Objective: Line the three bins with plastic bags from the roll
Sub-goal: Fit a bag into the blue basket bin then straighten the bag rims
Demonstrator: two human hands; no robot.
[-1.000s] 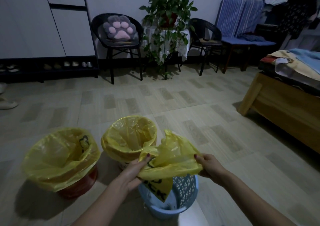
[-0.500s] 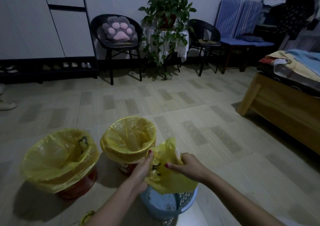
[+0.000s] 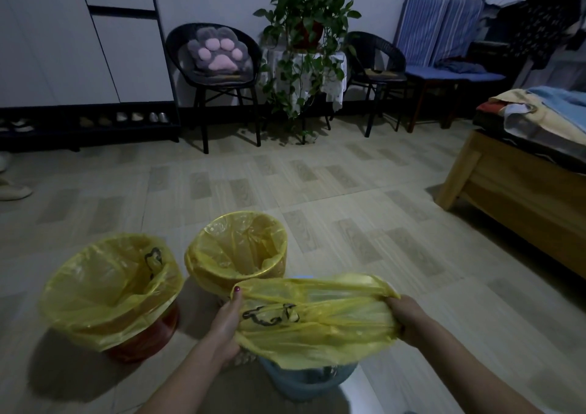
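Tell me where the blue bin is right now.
In the head view the blue bin stands at bottom centre, under the yellow bag stretched between both hands, nearer the camera than the two lined bins.

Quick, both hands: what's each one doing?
Left hand: grips the left edge of the yellow plastic bag.
Right hand: grips the bag's right edge.
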